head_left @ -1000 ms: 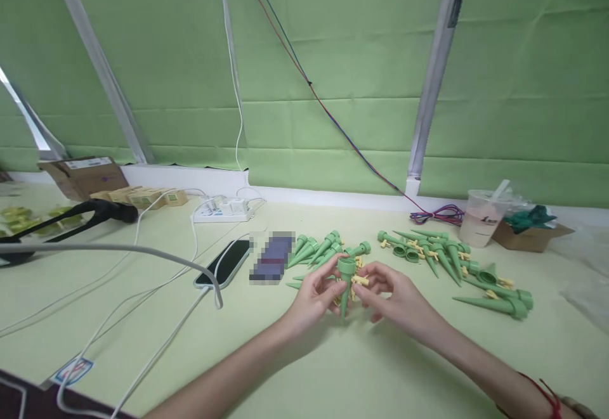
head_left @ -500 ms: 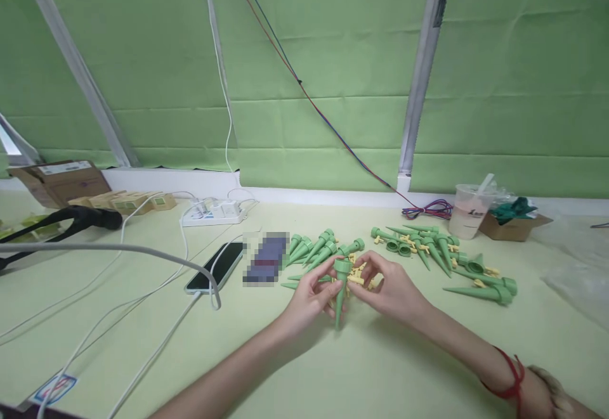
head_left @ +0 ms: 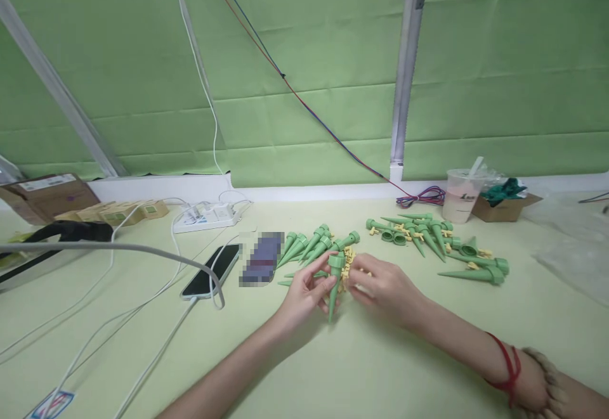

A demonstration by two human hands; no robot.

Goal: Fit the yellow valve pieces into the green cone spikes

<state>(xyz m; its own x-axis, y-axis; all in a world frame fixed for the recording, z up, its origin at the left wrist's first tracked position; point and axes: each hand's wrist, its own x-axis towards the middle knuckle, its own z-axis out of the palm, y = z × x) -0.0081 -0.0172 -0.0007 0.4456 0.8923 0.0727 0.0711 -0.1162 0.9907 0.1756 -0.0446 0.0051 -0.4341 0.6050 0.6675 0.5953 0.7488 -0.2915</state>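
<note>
My left hand (head_left: pixel 304 293) is closed around a green plastic watering spike (head_left: pixel 336 265), holding it upright with its cap on top and its point down. Close by on the right, my right hand (head_left: pixel 390 287) has its fingers bent together in a pinch; the fingertips are slightly blurred, and what lies between them is hard to make out. Small yellow plastic valves (head_left: pixel 349 255) lie in a pile behind both hands, partly hidden by them. Several capped green spikes (head_left: pixel 318 241) lie just beyond my left hand.
More green spikes, some with yellow valves (head_left: pixel 431 238), lie at the right. A phone (head_left: pixel 214 271) with cables and a pixelated flat object (head_left: pixel 261 259) lie left. Farther back are a power strip (head_left: pixel 207 217), a drink cup (head_left: pixel 461 197) and a small cardboard box (head_left: pixel 499 208).
My right hand has drawn its fingertips slightly away from the spike and closed them more. The left hand still holds the spike upright. The whole view has shifted a little.
</note>
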